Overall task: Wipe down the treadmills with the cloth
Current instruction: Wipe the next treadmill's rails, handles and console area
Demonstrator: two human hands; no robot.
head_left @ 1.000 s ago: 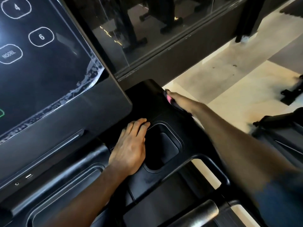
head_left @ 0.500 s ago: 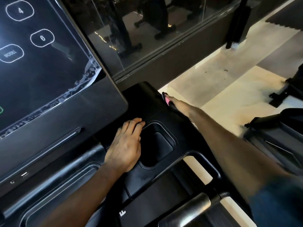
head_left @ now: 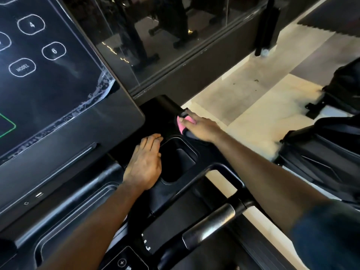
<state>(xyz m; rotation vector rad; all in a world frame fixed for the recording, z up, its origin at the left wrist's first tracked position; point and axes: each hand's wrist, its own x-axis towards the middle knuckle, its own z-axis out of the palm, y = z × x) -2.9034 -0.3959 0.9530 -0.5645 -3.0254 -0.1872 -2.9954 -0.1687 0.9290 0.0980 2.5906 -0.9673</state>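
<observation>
A black treadmill console (head_left: 109, 133) fills the left and centre of the view, its dark touch screen (head_left: 39, 71) at upper left. My right hand (head_left: 198, 126) grips a pink cloth (head_left: 183, 123) against the far right corner of the console's black tray. Only part of the cloth shows past my fingers. My left hand (head_left: 145, 164) lies flat, fingers straight, on the tray just left of the cup-holder recess (head_left: 175, 160).
A black handlebar (head_left: 210, 219) with a metal grip runs across the lower centre. A glass partition (head_left: 165, 39) stands behind the console. Pale floor tiles (head_left: 253, 106) lie to the right, with another dark machine (head_left: 327, 152) at the right edge.
My right hand has shifted slightly inward along the tray's far right corner, showing more of the pink cloth. My left hand stays flat beside the cup holder.
</observation>
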